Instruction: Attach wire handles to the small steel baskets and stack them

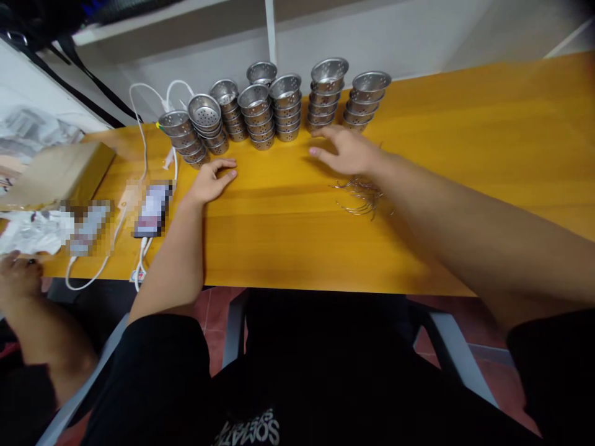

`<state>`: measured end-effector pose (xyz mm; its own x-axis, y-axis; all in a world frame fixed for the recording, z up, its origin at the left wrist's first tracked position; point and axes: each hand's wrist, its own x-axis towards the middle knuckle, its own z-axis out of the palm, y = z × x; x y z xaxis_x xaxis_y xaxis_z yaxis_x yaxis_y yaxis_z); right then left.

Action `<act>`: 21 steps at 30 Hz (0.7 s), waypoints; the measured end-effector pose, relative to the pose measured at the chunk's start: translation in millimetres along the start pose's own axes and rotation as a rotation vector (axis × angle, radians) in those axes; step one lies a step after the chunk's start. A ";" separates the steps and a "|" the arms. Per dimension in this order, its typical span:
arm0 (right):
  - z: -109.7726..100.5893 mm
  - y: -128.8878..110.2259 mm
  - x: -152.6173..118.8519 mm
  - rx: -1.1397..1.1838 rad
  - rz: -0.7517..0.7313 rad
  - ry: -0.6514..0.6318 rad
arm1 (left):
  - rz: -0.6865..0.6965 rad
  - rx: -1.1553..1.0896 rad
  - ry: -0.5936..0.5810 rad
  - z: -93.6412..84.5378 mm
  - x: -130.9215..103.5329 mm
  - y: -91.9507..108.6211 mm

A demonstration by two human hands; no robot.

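Several stacks of perforated metal cups stand along the back of the wooden table. My left hand rests on the tabletop in front of the left stacks, its thumb and fingers apart and holding nothing. Over the table reaches my right hand, fingers spread, near the foot of a tall cup stack; whether the fingertips touch it I cannot tell. A further cup stack stands to the right of that one. Beneath my right wrist lies a loose bunch of thin bent wires, partly hidden by the forearm.
To the left lie a blurred phone with white cables, another blurred device, a cardboard box and crumpled plastic. Another person's hand is at the left table edge. A grey wall rises behind the table.
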<state>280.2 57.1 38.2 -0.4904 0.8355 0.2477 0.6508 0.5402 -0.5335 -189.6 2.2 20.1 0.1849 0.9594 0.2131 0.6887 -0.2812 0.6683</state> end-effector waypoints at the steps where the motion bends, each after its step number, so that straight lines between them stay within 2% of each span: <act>1: -11.1 -3.1 -1.9 -0.039 0.013 -0.004 | 0.001 0.001 -0.001 -0.2 0.3 0.4; 2: -23.0 -6.6 -4.3 -0.077 0.031 0.009 | 0.002 0.003 -0.003 -0.6 0.7 0.8; 3: -35.1 -10.2 -6.7 -0.119 0.058 0.076 | 0.004 0.007 -0.005 -1.0 1.1 1.1; 5: -57.8 -15.4 -9.4 -0.186 0.118 0.283 | 0.008 0.017 -0.003 -1.6 2.1 1.1; 6: -67.5 -16.5 -9.0 -0.203 0.165 0.374 | 0.011 0.021 -0.002 -1.8 2.6 0.9; 8: -82.1 -15.2 -3.8 -0.178 0.309 0.458 | 0.023 0.021 0.003 -1.6 3.7 0.0; 11: -92.2 -8.5 13.4 -0.032 0.520 0.420 | 0.039 0.013 0.011 -0.8 4.8 -1.6; 13: -93.7 -4.5 26.7 0.050 0.590 0.380 | 0.040 0.013 0.015 -0.3 4.9 -2.4; 17: -96.5 -2.3 42.8 0.088 0.639 0.309 | 0.038 0.025 0.018 0.4 4.1 -2.7; 21: -106.1 -4.6 42.1 0.059 0.622 0.217 | 0.026 0.050 0.018 1.1 3.4 0.2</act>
<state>318.1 100.5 136.9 0.0982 0.9946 0.0331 0.7389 -0.0506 -0.6719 -188.0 5.5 20.1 0.1910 0.9511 0.2428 0.7181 -0.3041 0.6260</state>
